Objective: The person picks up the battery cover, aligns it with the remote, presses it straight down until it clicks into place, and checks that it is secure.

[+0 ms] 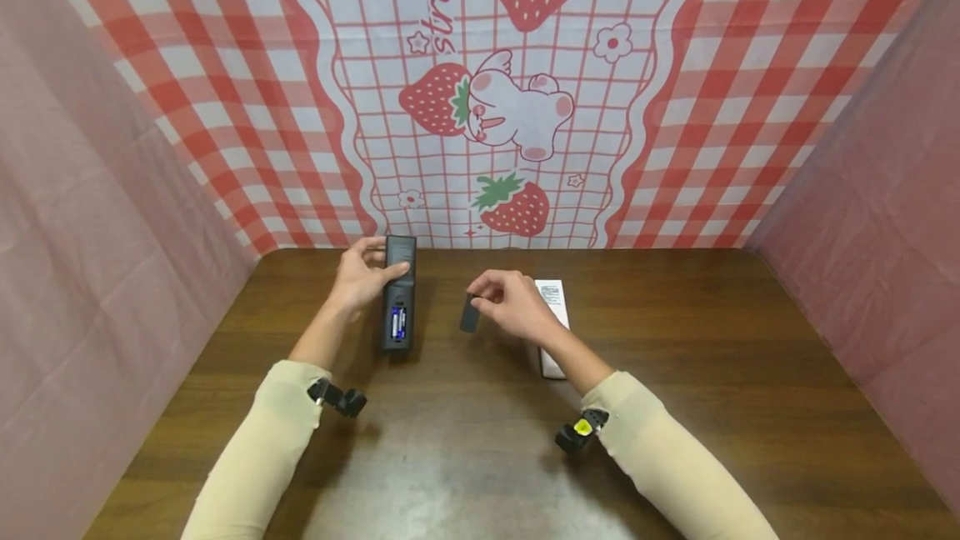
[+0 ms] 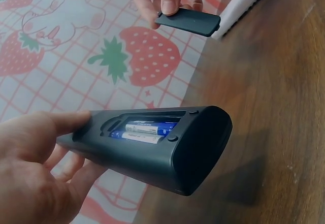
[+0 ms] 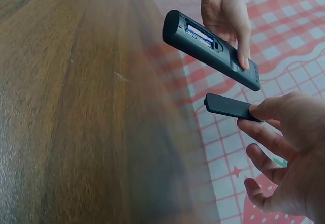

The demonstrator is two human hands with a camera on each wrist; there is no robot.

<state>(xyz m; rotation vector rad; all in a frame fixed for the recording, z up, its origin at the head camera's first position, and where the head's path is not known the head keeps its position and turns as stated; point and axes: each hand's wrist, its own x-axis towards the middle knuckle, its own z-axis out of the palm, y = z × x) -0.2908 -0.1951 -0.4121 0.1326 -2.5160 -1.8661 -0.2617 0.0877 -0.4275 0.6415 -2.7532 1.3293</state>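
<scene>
My left hand (image 1: 362, 280) grips a dark grey remote control (image 1: 400, 294) by its upper part, thumb across the back. The remote's back faces up, with its battery compartment uncovered. Two blue-and-white batteries (image 2: 144, 131) lie side by side inside it. To the right, my right hand (image 1: 513, 304) pinches a thin dark battery cover (image 1: 469, 315) by one end between thumb and fingers. In the right wrist view the cover (image 3: 228, 106) is held apart from the remote (image 3: 208, 51), both raised above the table.
A white item with printed text (image 1: 553, 307) lies on the wooden table (image 1: 450, 440), partly hidden behind my right hand and forearm. A strawberry-patterned cloth (image 1: 517, 107) hangs along the table's far edge. Pink cloth panels (image 1: 885, 190) stand at both sides.
</scene>
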